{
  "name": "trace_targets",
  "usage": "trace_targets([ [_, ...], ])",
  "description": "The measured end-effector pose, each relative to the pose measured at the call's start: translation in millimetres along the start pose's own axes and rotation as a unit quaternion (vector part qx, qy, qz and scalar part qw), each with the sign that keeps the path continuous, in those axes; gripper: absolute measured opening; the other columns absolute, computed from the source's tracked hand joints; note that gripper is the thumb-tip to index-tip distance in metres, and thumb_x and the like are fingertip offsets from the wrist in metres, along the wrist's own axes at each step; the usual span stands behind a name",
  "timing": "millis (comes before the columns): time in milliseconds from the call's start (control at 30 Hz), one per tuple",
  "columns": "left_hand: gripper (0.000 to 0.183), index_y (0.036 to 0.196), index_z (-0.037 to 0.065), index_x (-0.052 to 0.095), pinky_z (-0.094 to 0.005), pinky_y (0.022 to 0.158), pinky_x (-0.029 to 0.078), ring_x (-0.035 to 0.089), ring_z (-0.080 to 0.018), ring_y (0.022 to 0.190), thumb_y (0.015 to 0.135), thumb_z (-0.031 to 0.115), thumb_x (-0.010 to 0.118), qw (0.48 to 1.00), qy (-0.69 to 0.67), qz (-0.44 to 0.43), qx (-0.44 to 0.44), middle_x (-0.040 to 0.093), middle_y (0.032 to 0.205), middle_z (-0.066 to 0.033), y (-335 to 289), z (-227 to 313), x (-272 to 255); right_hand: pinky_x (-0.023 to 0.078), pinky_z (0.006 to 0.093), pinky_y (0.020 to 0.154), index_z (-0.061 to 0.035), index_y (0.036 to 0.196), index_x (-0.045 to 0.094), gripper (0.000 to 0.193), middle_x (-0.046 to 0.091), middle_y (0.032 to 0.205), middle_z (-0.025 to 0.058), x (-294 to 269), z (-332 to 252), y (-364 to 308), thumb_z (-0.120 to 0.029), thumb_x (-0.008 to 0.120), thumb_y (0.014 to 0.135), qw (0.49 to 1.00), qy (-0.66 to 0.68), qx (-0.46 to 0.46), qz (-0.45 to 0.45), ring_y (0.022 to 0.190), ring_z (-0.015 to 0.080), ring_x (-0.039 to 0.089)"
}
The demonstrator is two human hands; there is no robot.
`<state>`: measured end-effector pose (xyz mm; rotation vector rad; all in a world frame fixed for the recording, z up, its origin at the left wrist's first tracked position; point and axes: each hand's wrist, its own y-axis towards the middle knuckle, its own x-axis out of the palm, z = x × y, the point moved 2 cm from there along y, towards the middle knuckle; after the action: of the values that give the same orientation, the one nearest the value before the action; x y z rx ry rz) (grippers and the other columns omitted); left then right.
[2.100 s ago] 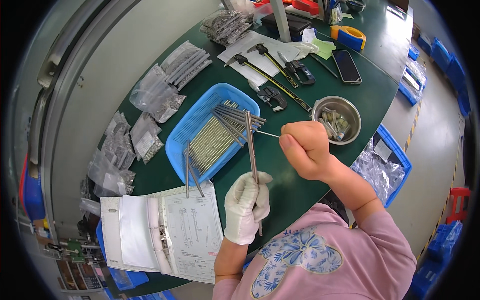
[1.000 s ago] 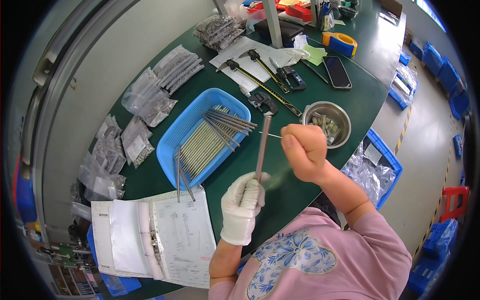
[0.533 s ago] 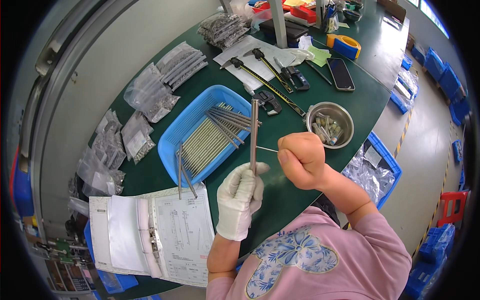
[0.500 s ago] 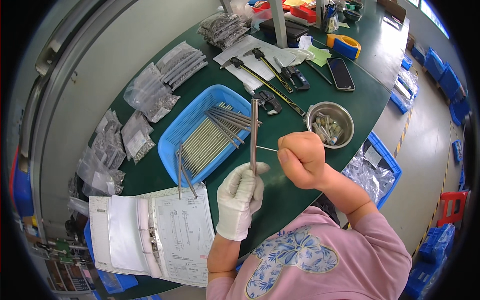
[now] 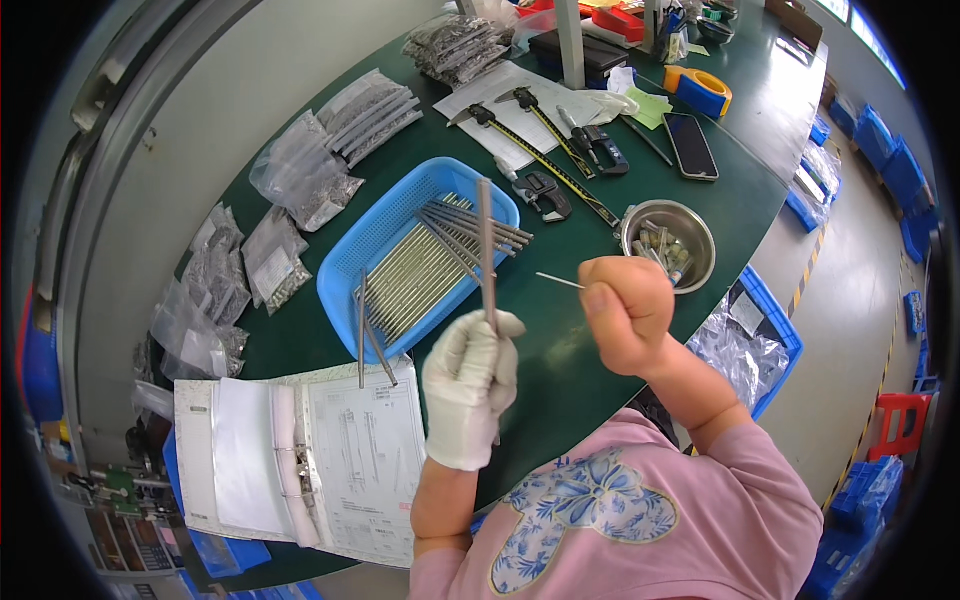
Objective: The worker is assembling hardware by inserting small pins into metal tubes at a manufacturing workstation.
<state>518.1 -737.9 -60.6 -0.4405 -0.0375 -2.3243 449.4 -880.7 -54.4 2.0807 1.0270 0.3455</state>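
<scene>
In its white glove, my left hand (image 5: 466, 385) is closed round a grey metal rod (image 5: 487, 250), which stands nearly upright above the table. My bare right hand (image 5: 628, 308) is closed on a thin metal pin (image 5: 558, 280). The pin points left toward the rod, with a gap between them. Behind the rod lies a blue perforated basket (image 5: 340, 262) full of metal rods (image 5: 415, 280), several laid crosswise over its far right corner and two leaning on its near rim. A steel bowl (image 5: 706, 225) holding small cylindrical pieces is just beyond my right hand.
An open binder (image 5: 365, 470) with a drawing lies at the near left. Bags of metal parts (image 5: 275, 265) line the left edge. Calipers (image 5: 545, 160), a micrometer (image 5: 543, 192), a phone (image 5: 690, 146) and a tape dispenser (image 5: 700, 90) are farther back. Blue crates (image 5: 775, 320) stand right of the table.
My right hand has drawn the pin rightward, away from the rod it was touching or nearly touching. My left hand and the rod have shifted slightly left, and the rod tilts a little more.
</scene>
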Motion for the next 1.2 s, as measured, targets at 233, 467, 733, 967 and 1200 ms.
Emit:
trace_targets([
  [233,0.03,0.096,0.001,0.05,-0.0163,0.034,0.021,0.032,-0.003,0.037,0.092,0.027,0.038,0.987,-0.157,-0.044,0.004,0.054,0.073,-0.0033,9,-3,-11,0.026,0.0327,0.035,-0.0029,0.051,0.036,0.022,0.033,0.043,0.0074,24,2,-7,0.001,0.051,0.066,0.992,-0.034,-0.041,-0.117,0.036,0.0239,0.034],
  [467,0.03,0.098,0.0,0.05,-0.0163,0.034,0.022,0.032,-0.0031,0.037,0.092,0.026,0.037,0.986,-0.157,-0.063,0.014,0.054,0.073,-0.0028,10,-7,-14,0.028,0.034,0.035,-0.0037,0.051,0.037,0.024,0.034,0.043,0.0082,32,8,-8,-0.002,0.053,0.067,0.991,-0.036,-0.024,-0.123,0.036,0.0246,0.036],
  [733,0.027,0.093,-0.001,0.053,-0.0166,0.034,0.024,0.036,-0.0044,0.038,0.091,0.022,0.041,0.997,-0.065,0.001,0.039,0.053,0.068,-0.0019,13,-8,-11,0.032,0.0325,0.036,-0.0046,0.054,0.041,0.022,0.042,0.045,0.0078,32,3,-4,-0.007,0.055,0.071,0.983,-0.113,-0.001,-0.144,0.039,0.0254,0.043],
  [967,0.027,0.095,-0.001,0.052,-0.0165,0.034,0.027,0.038,-0.0057,0.039,0.091,0.023,0.04,0.992,-0.111,0.037,0.04,0.051,0.066,-0.0017,14,-8,-12,0.037,0.0284,0.039,-0.0071,0.064,0.051,0.013,0.049,0.052,0.005,39,9,-6,-0.009,0.063,0.069,0.99,-0.12,0.015,-0.069,0.042,0.0214,0.048],
  [1200,0.025,0.092,0.004,0.05,-0.0171,0.043,0.038,0.046,-0.0062,0.057,0.092,0.026,0.039,0.985,-0.17,0.041,0.013,0.048,0.069,0.0,13,-1,-13,0.035,0.0251,0.038,-0.0048,0.073,0.057,0.014,0.05,0.052,0.0034,40,5,-3,-0.004,0.067,0.063,0.983,-0.126,-0.136,0.019,0.04,0.017,0.047],
])
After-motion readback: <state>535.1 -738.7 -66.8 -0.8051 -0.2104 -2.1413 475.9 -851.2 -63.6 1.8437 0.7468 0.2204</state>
